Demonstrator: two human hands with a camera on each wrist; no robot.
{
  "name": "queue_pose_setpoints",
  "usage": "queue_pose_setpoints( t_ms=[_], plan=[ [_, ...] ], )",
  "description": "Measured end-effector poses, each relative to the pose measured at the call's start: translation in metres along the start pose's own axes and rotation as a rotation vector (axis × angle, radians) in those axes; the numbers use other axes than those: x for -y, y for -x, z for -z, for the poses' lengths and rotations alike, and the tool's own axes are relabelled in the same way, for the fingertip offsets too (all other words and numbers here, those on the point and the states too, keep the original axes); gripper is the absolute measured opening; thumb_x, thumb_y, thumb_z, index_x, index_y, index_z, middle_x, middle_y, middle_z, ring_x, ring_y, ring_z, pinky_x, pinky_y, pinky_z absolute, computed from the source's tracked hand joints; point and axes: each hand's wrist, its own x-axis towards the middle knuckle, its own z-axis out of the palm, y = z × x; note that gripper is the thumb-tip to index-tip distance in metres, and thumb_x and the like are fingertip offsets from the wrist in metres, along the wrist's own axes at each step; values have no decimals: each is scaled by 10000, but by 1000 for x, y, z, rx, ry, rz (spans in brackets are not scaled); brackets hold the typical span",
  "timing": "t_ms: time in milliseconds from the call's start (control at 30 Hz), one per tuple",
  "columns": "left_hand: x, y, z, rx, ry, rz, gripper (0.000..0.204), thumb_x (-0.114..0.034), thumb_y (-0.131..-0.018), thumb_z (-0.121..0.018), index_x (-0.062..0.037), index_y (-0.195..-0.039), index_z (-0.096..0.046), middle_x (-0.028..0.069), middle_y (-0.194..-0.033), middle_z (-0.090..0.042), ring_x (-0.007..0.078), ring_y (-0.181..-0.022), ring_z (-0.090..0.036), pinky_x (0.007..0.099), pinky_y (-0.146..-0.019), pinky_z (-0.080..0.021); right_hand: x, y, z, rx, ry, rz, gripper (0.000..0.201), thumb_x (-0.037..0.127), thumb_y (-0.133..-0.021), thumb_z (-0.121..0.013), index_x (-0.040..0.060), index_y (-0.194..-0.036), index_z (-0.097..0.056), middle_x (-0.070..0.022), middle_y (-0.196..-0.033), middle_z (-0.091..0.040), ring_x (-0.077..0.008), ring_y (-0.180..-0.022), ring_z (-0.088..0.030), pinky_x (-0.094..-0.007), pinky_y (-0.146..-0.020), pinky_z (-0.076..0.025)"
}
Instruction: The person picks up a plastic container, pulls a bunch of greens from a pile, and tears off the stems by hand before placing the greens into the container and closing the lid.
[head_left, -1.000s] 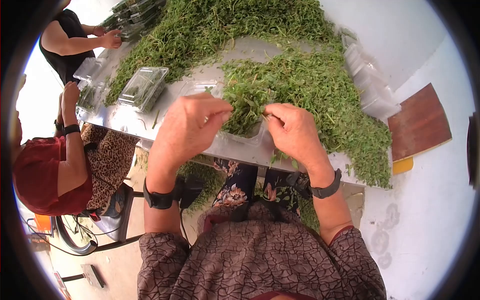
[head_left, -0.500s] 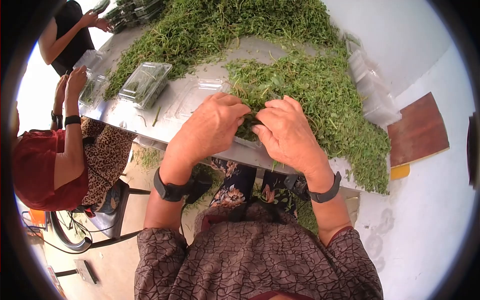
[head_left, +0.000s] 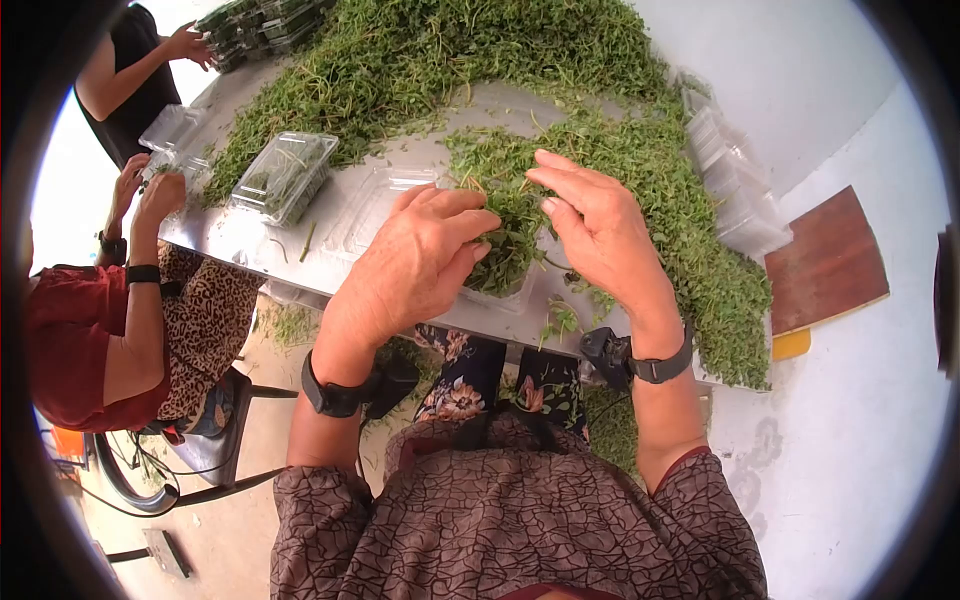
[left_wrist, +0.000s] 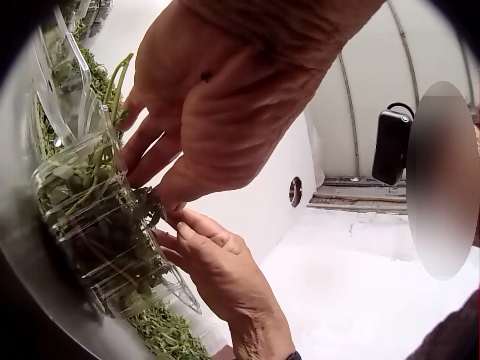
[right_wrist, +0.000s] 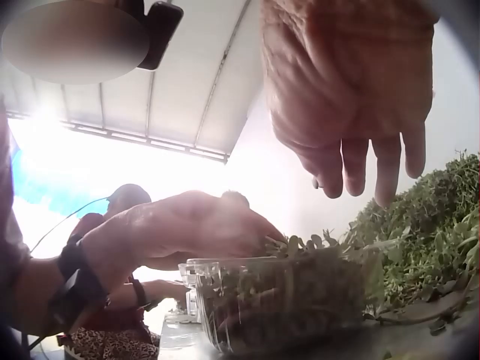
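A clear plastic clamshell box (right_wrist: 270, 307) filled with leafy green sprigs (head_left: 505, 250) stands at the table's near edge. My left hand (head_left: 415, 255) reaches over its left side, fingers fairly straight and fingertips touching the greens. In the left wrist view, that thumb comes down beside a small leafy sprig at the box's top. Raised at the right of the box, my right hand (head_left: 605, 225) has loosely extended fingers and holds nothing. The right wrist view shows its fingertips hanging above the greens. The box's open lid (head_left: 385, 195) lies behind my left hand.
A large heap of greens (head_left: 480, 45) covers the table's back and right. One closed, filled clamshell (head_left: 285, 175) sits to the left. Empty clear boxes (head_left: 735, 180) are stacked along the right wall. Two other people work at the left, by stacked packs (head_left: 255, 35).
Both hands first pinched at the greens, then came together over the box. Now my right hand has lifted off rightward with its fingers extended, while the left stays at the greens.
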Motion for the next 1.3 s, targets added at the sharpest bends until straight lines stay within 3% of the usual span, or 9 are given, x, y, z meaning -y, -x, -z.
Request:
queue_pose_setpoints(
  t_ms=[200, 267, 567, 800, 1100, 1167, 1300],
  plan=[
    [2, 2, -9, -5, 7, -7, 306, -74, -807, -619, -30, -1110, -633, 188, -1182, -592, 354, -1153, -531, 478, -1073, -330, -7, -12, -6, 50, 246, 192, 205, 12, -790, -597, -18, -985, -654, -178, -1009, -661, -362, -887, -616, -443, -816, -475],
    [1, 2, -11, 125, 0, 8, 331, -68, -799, -617, -35, -1127, -629, 190, -1189, -586, 354, -1168, -522, 484, -1080, -325, -11, -10, -9, 204, 205, 49, 163, 14, -785, -593, -16, -928, -666, -166, -885, -659, -350, -903, -606, -446, -782, -482],
    [-1, 1, -19, 114, -11, -11, 321, -34, -765, -601, -12, -1084, -626, 182, -1127, -602, 349, -1118, -546, 480, -1056, -359, -11, -10, -12, 205, 311, 85, 121, -20, -734, -560, -18, -772, -676, -200, -739, -604, -370, -757, -564, -456, -729, -474],
    [-2, 0, -23, 108, -40, -25, 321, -16, -751, -593, -6, -1070, -626, 169, -1057, -611, 346, -1071, -561, 462, -1034, -385, -3, -10, -14, 179, 409, 99, 86, -28, -683, -586, 4, -708, -662, -187, -708, -586, -364, -755, -565, -456, -733, -469],
    [-1, 0, -29, 105, -37, -52, 267, 2, -729, -586, 25, -992, -626, 167, -961, -609, 358, -1017, -562, 438, -952, -427, 4, -12, -26, 218, 589, 100, 49, 40, -624, -671, 31, -644, -627, -166, -622, -595, -356, -650, -620, -443, -580, -484],
    [1, 2, -33, 39, -24, -91, 241, 9, -732, -584, 29, -968, -629, 175, -965, -615, 360, -1031, -561, 430, -934, -439, 8, -16, -28, 312, 615, -3, 69, 60, -607, -687, 34, -627, -625, -172, -627, -601, -356, -637, -623, -440, -580, -486],
    [4, 4, -36, 5, -26, -138, 230, 15, -735, -579, 34, -959, -630, 183, -973, -619, 363, -1048, -557, 430, -917, -447, 6, -18, -40, 294, 644, 1, 68, 74, -603, -689, 38, -617, -633, -172, -622, -606, -351, -622, -629, -434, -573, -490]
  ],
)
